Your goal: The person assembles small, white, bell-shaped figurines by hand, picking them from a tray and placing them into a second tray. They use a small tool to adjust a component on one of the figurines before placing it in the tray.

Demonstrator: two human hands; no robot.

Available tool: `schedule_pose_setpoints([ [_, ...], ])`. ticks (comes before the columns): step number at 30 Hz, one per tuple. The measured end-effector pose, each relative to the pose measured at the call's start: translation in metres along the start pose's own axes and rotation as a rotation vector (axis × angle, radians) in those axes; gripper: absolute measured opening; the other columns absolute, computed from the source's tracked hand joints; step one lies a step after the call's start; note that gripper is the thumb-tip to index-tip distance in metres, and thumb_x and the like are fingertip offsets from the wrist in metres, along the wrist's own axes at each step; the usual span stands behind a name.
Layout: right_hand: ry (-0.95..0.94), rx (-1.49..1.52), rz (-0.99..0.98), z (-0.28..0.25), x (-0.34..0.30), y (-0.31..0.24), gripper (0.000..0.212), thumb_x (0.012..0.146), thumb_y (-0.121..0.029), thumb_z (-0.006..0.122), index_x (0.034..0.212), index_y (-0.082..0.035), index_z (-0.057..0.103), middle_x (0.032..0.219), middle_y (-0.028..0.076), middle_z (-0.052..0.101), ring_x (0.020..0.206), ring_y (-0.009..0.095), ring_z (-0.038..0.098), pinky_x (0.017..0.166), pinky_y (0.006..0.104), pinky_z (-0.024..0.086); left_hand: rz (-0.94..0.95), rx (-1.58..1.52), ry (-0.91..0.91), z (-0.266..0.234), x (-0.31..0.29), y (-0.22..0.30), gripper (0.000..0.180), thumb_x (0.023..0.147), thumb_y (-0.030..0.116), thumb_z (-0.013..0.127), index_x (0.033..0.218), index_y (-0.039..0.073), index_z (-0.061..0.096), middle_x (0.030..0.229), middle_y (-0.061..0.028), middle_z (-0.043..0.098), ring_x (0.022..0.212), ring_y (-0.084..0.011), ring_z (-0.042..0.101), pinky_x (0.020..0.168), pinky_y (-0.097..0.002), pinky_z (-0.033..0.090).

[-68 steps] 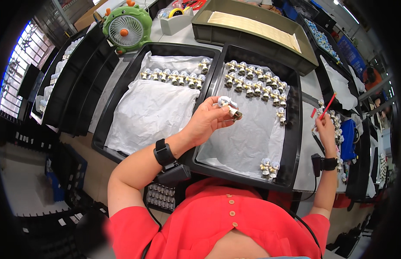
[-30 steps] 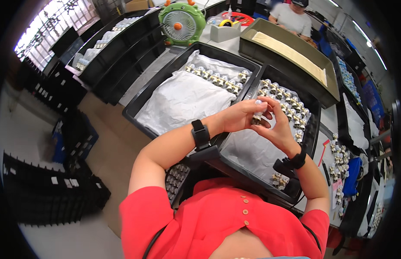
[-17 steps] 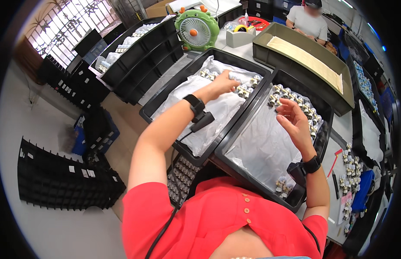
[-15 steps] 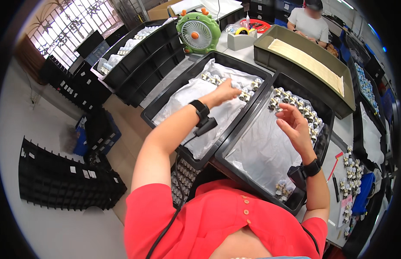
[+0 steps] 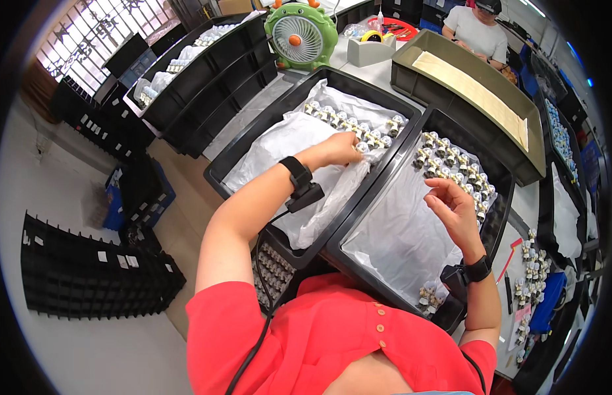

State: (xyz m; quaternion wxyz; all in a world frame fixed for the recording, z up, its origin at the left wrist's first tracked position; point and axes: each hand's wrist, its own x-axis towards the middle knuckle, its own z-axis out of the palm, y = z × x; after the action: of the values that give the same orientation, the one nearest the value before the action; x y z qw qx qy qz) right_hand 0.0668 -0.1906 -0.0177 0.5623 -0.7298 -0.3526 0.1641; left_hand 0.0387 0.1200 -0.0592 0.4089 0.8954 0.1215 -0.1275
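Two black trays lined with white plastic sheet stand side by side before me. In the left tray (image 5: 250, 148), my left hand (image 5: 341, 147) reaches to a row of small silver-and-white parts (image 5: 358, 126) at the far end, fingertips pinched on one part at the row's near edge. Over the right tray (image 5: 500, 217) my right hand (image 5: 452, 207) hovers with fingers curled apart, holding nothing. It is just below the rows of small parts (image 5: 454, 168) at that tray's far end. A few more parts (image 5: 429, 297) lie at the right tray's near corner.
A green desk fan (image 5: 300, 36) stands beyond the left tray. An olive bin (image 5: 474, 79) sits behind the right tray, with another person (image 5: 480, 29) beyond it. Stacked black trays (image 5: 187, 92) are on the left, black dividers (image 5: 88, 276) on the floor, more parts (image 5: 533, 263) at right.
My hands, together over the right tray a second ago, have separated. The left hand carried a part to the left tray's row; the right hand stays over the right tray.
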Motion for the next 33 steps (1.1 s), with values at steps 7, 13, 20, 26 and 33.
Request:
schedule_pose_setpoints([
  [7, -0.011, -0.038, 0.060, 0.003, 0.002, 0.007, 0.025, 0.083, -0.008, 0.065, 0.108, -0.003, 0.062, 0.082, 0.000, 0.063, 0.075, 0.006, 0.059, 0.071, 0.0218, 0.047, -0.076, -0.354, -0.184, 0.004, -0.034, 0.001, 0.047, 0.082, 0.012, 0.067, 0.122, 0.000, 0.044, 0.088, -0.0090, 0.061, 0.079, -0.0142, 0.062, 0.061, -0.0248, 0.051],
  [13, -0.066, -0.134, 0.084, 0.009, 0.002, 0.009, 0.024, 0.083, -0.008, 0.065, 0.107, -0.003, 0.063, 0.081, 0.000, 0.063, 0.073, 0.006, 0.058, 0.070, 0.0217, 0.047, 0.044, -0.167, -0.157, 0.026, -0.030, -0.007, 0.042, 0.084, 0.016, 0.065, 0.121, 0.005, 0.048, 0.082, -0.0109, 0.063, 0.068, -0.0174, 0.064, 0.058, -0.0286, 0.049],
  [20, -0.066, -0.133, 0.115, 0.009, 0.004, 0.014, 0.023, 0.084, -0.008, 0.064, 0.106, -0.003, 0.063, 0.081, 0.000, 0.063, 0.073, 0.006, 0.058, 0.069, 0.0214, 0.047, 0.244, 0.128, 0.048, 0.028, -0.028, -0.016, 0.029, 0.081, 0.016, 0.067, 0.106, 0.003, 0.058, 0.074, -0.0122, 0.064, 0.063, -0.0181, 0.062, 0.058, -0.0319, 0.050],
  [26, -0.028, -0.091, 0.133, 0.002, 0.005, 0.025, 0.023, 0.085, -0.010, 0.064, 0.107, -0.003, 0.062, 0.080, -0.002, 0.061, 0.070, 0.004, 0.055, 0.067, 0.0201, 0.045, 0.164, -0.135, -0.151, 0.002, -0.027, -0.016, 0.026, 0.080, 0.012, 0.069, 0.104, 0.005, 0.062, 0.078, -0.0098, 0.065, 0.060, -0.0151, 0.061, 0.055, -0.0287, 0.050],
  [33, -0.018, -0.117, 0.128, 0.000, 0.009, 0.028, 0.023, 0.085, -0.011, 0.063, 0.107, -0.002, 0.062, 0.079, -0.002, 0.061, 0.072, 0.005, 0.056, 0.066, 0.0201, 0.045, 0.167, -0.132, -0.172, 0.019, -0.025, -0.018, 0.032, 0.081, 0.011, 0.069, 0.103, -0.001, 0.049, 0.081, -0.0113, 0.064, 0.061, -0.0155, 0.063, 0.055, -0.0290, 0.053],
])
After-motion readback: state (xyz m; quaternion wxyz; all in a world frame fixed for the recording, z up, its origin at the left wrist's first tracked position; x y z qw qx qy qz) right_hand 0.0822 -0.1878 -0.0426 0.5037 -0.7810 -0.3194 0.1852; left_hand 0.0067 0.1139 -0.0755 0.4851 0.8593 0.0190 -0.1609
